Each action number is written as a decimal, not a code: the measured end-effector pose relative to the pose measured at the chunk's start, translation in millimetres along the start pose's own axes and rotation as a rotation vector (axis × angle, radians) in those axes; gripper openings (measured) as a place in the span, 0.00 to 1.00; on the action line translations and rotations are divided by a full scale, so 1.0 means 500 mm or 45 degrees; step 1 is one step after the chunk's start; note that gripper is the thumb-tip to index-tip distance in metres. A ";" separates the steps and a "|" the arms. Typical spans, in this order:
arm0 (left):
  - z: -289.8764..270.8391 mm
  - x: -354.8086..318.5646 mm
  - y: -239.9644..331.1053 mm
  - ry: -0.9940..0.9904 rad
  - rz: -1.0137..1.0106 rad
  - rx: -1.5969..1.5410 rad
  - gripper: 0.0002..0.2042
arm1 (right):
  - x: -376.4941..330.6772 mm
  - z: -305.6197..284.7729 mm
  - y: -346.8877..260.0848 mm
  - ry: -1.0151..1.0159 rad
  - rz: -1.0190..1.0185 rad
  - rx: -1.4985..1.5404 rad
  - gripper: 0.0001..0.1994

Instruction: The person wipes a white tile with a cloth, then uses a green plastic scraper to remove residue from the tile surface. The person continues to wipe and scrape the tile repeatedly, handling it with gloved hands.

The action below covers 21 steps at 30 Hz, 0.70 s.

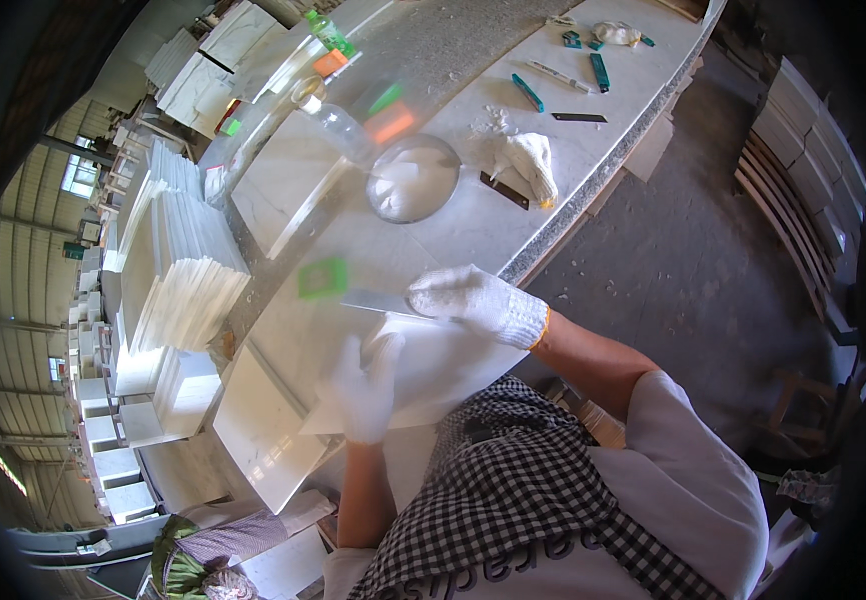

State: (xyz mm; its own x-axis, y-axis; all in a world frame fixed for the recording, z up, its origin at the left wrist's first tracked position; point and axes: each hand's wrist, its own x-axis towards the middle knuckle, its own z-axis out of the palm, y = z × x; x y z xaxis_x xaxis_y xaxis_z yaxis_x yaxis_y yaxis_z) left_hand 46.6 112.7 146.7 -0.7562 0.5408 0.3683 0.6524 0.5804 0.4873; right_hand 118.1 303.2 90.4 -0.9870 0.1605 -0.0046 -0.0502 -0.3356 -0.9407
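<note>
My right hand (468, 302), in a white knitted glove with an orange-edged cuff, closes on a thin flat metal scraper blade (378, 302). The blade points left over the upper edge of a white stone tile (443, 360) in front of me. My left hand (365, 385), also gloved in white, is at the tile's left part. Motion smears its fingers, so their grip cannot be made out. Just beyond the blade a blurred green block (323, 278) rests on the slab. A round dish (445, 158) with white material inside stands farther away.
A clear bottle (338, 125) and a blurred orange block (390, 122) are beyond the dish. Crumpled white gloves (528, 165), a dark blade (579, 118) and teal utility knives (599, 73) lie along the right. Tile stacks (178, 270) stand left; the table edge (593, 190) runs right.
</note>
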 end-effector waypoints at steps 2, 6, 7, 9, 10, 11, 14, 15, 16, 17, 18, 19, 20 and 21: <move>0.000 0.000 -0.001 -0.006 0.001 0.017 0.23 | 0.003 -0.001 0.003 -0.003 -0.027 -0.023 0.17; 0.001 0.001 -0.004 0.016 0.026 0.035 0.23 | 0.009 -0.005 0.008 -0.038 -0.070 -0.037 0.16; 0.002 0.001 -0.004 0.007 0.014 0.004 0.23 | 0.010 -0.006 0.009 -0.052 -0.096 -0.055 0.16; 0.002 -0.001 -0.003 0.003 -0.019 -0.019 0.24 | 0.009 -0.007 0.009 -0.055 -0.092 -0.054 0.16; 0.002 -0.001 -0.003 -0.003 -0.013 -0.018 0.23 | 0.009 -0.008 0.009 -0.064 -0.123 -0.064 0.16; 0.001 -0.001 -0.002 -0.005 -0.008 -0.007 0.23 | 0.009 -0.008 0.008 -0.060 -0.094 -0.059 0.16; 0.001 0.000 -0.001 -0.005 -0.003 0.003 0.23 | 0.008 -0.008 0.008 -0.062 -0.079 -0.052 0.16; 0.001 0.000 -0.001 0.000 -0.010 0.014 0.23 | 0.007 -0.007 0.008 -0.057 -0.056 -0.033 0.16; 0.001 0.000 -0.001 0.000 -0.002 0.000 0.23 | 0.007 -0.007 0.008 -0.058 -0.056 -0.030 0.16; 0.001 -0.001 -0.001 0.004 0.000 -0.003 0.23 | 0.008 -0.008 0.009 -0.060 -0.040 -0.018 0.16; 0.002 -0.001 -0.001 0.017 -0.006 0.010 0.23 | 0.008 -0.008 0.009 -0.068 -0.048 -0.021 0.16; 0.003 -0.002 -0.001 0.018 0.005 -0.017 0.23 | 0.009 -0.009 0.010 -0.075 -0.056 -0.025 0.16; 0.004 -0.002 -0.002 0.028 0.010 -0.029 0.23 | 0.010 -0.011 0.010 -0.097 -0.083 -0.072 0.16; 0.004 -0.003 -0.002 0.044 0.012 -0.027 0.23 | 0.011 -0.013 0.010 -0.119 -0.109 -0.119 0.16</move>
State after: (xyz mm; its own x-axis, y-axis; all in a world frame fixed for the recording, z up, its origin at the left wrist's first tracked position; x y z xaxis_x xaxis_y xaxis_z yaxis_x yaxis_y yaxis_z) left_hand 47.0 112.7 144.0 -0.7515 0.5247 0.4000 0.6587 0.5621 0.5001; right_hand 113.2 308.5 83.3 -0.9898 0.0966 0.1045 -0.1248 -0.2360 -0.9637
